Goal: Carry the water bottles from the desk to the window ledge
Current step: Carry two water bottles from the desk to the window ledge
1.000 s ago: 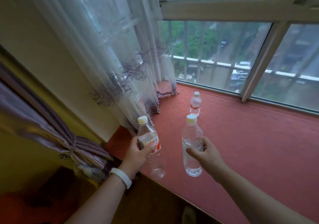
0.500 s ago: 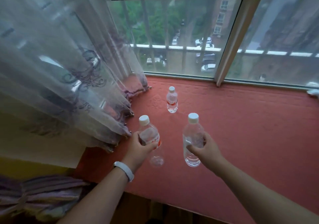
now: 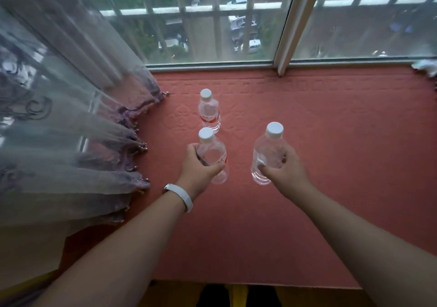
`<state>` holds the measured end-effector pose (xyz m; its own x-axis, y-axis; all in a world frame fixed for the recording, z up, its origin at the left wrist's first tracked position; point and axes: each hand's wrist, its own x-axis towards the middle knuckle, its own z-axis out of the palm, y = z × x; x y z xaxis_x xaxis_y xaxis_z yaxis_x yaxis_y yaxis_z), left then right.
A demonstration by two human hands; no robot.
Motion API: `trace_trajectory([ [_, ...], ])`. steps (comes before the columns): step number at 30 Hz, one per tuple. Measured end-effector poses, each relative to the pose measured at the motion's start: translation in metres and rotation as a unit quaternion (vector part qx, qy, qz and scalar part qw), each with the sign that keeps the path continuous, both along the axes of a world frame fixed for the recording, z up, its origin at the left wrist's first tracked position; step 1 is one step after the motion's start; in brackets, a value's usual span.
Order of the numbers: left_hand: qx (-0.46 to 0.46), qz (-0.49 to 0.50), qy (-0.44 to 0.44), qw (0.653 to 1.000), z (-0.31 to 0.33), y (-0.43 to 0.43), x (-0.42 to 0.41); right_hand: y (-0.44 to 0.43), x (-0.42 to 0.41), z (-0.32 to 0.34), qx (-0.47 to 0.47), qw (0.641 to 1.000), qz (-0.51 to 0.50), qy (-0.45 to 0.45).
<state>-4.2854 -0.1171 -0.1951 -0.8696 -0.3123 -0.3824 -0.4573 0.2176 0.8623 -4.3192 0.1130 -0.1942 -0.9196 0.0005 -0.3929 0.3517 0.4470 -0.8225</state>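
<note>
Two white-capped water bottles sit upright over the window ledge [image 3: 331,141]. The left hand [image 3: 197,171] has its fingers curled round the red-labelled bottle [image 3: 214,156]. The right hand [image 3: 287,170] grips the plain bottle [image 3: 267,151] the same way. Cannot tell whether either base touches the red cover. A third bottle [image 3: 209,112] stands free just behind the labelled one. White wristband [image 3: 181,196] on the left wrist. Sheer curtain [image 3: 71,129] bunched at left, window [image 3: 212,34] behind.

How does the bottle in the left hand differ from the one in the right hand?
The left-hand bottle carries a red label; the right-hand bottle shows none. The left-hand bottle is just in front of the standing bottle; the right-hand bottle is apart. Both have white caps and clear bodies, and each is gripped.
</note>
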Motion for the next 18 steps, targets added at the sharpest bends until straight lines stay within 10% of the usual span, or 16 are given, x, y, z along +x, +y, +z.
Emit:
trace_trajectory([
  [18, -0.020, -0.080, 0.038, 0.996, -0.090, 0.017, -0.084, -0.010, -0.069, -0.080, 0.024, 0.997, -0.045, 0.057],
])
